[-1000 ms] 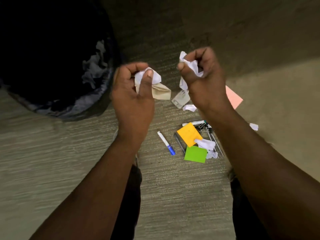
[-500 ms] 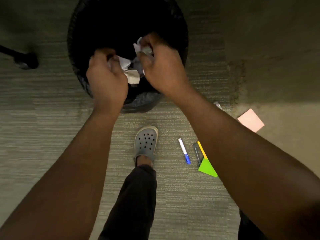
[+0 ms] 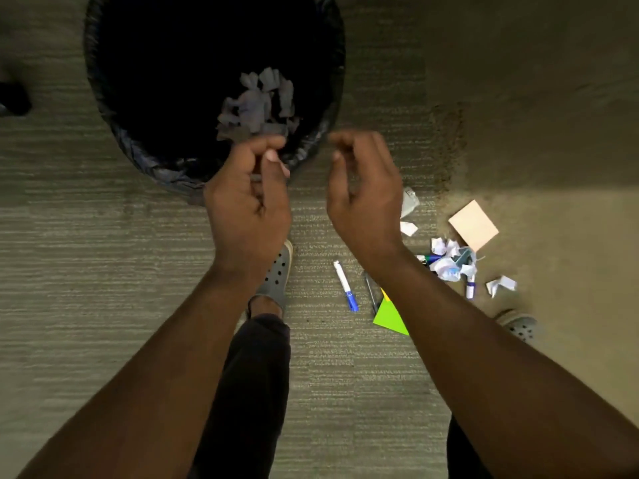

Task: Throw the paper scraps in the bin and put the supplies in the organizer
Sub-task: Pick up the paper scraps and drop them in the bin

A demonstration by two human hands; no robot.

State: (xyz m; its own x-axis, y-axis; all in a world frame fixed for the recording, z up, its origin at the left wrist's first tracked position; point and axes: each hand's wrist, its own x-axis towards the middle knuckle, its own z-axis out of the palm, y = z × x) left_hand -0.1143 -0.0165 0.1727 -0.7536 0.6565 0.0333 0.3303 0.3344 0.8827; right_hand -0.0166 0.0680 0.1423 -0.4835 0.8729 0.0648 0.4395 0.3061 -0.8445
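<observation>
A black bin (image 3: 103, 108) lined with a dark bag stands on the carpet at the top, and crumpled paper scraps (image 3: 259, 105) lie inside it. My left hand (image 3: 249, 198) hovers at the bin's near rim, fingers loosely curled and holding nothing. My right hand (image 3: 363, 195) is just right of the rim, also loosely curled and holding nothing. On the floor to the right lie a blue-capped marker (image 3: 344, 285), a green sticky note (image 3: 390, 318), a pink sticky pad (image 3: 473, 224) and a heap of white scraps and small supplies (image 3: 449, 261). No organizer is in view.
My two grey clogs (image 3: 276, 274) (image 3: 518, 324) stand on the carpet beside the supplies. More white scraps (image 3: 409, 216) (image 3: 501, 285) lie loose around the heap. A dark object (image 3: 14, 98) sits at the left edge. Sunlight falls on the carpet at the right.
Both hands held crumpled paper and carried it over the bin. They have since let go, and the paper lies in the bin. The hands have drawn back toward me.
</observation>
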